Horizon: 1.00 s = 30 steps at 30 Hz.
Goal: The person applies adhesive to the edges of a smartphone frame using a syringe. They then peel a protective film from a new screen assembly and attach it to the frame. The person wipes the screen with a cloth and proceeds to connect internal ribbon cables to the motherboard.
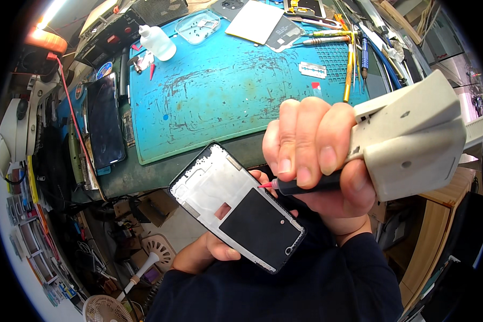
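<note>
My left hand (221,248) is closed round a phone frame (198,185), thumb on one long edge and fingertips showing at the other. The frame is tilted, silver inside, with a black rectangular panel (260,228) in its lower part and a small cut-out beside it. My right hand (319,139) grips a beige glue dispenser gun (418,147), its fingers wrapped round the body. From the gun sticks a black syringe (319,186) with a pink needle tip (266,185). That tip is at the frame's right long edge; whether it touches is too small to tell.
A scratched blue mat (198,107) covers the bench beyond my hands. On it are a white squeeze bottle (158,44), a clear plastic box (197,28) and a razor blade (313,70). A dark phone screen (105,121) lies left; tweezers and screwdrivers (365,56) lie back right.
</note>
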Available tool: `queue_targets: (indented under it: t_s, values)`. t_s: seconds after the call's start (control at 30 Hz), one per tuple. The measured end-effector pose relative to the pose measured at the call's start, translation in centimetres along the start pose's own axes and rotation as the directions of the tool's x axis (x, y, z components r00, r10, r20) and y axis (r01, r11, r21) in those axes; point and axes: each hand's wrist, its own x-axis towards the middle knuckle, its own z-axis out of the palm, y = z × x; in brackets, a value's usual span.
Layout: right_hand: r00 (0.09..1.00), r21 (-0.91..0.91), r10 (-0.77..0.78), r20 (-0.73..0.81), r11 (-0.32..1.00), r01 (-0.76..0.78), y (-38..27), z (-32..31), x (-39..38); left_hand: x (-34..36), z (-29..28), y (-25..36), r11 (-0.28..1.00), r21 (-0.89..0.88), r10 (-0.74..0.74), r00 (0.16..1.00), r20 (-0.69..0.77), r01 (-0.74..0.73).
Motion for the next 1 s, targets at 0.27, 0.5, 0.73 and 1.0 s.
queue_targets:
  t_s: [0.27,0.5,0.73,1.0]
  values:
    - [1.000,-0.018,0.007,-0.011,1.000,-0.007,0.0,-0.1,0.0,0.0,0.6,0.4,0.999,0.035,-0.026,0.999,-0.040,0.028]
    - [1.000,-0.026,0.002,-0.017,1.000,-0.002,-0.2,-0.1,0.0,0.3,0.0,-0.1,0.998,0.044,0.046,0.999,0.012,-0.047]
    - [0.981,-0.023,-0.172,0.093,0.984,0.175,0.3,-1.3,-0.1,2.1,-1.0,-0.4,0.956,0.097,0.255,0.946,0.198,-0.278]
    - [0.945,0.185,-0.317,-0.073,0.927,0.326,-2.9,-2.0,-1.7,2.0,-1.2,1.1,0.570,0.576,0.513,0.801,0.309,-0.587]
